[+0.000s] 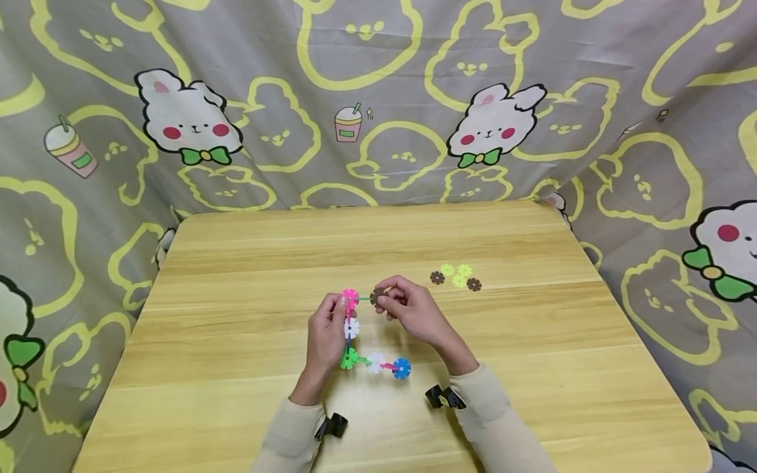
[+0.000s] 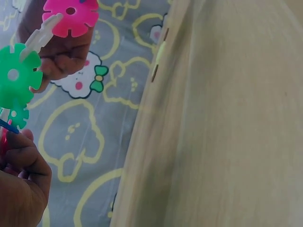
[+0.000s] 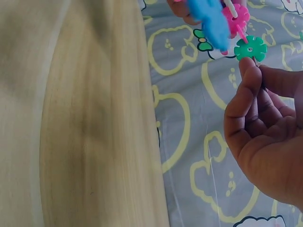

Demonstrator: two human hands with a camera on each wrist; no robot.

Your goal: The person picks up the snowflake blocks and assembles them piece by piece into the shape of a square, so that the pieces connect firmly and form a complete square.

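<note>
A chain of notched plastic snowflake discs is held up between the two hands. The left hand (image 1: 324, 332) pinches the chain near a pink disc (image 1: 350, 298) at its upper corner. Below hang a white disc (image 1: 352, 328) and a green disc (image 1: 349, 359), then another white disc (image 1: 374, 362) and a blue disc (image 1: 401, 368) off to the right. Between thumb and forefinger, the right hand (image 1: 416, 312) pinches a brown disc (image 1: 375, 299). That disc meets a green disc (image 3: 251, 48), seen edge-on from the head and joined toward the pink one. Fingers partly cover the brown disc.
Beyond the right hand lie loose discs on the wooden table (image 1: 236, 276): a brown one (image 1: 437, 278), several yellow-green ones (image 1: 460, 280) and another brown one (image 1: 474, 284). A patterned curtain (image 1: 266, 79) surrounds the table's back and sides. Both wrists wear black cameras.
</note>
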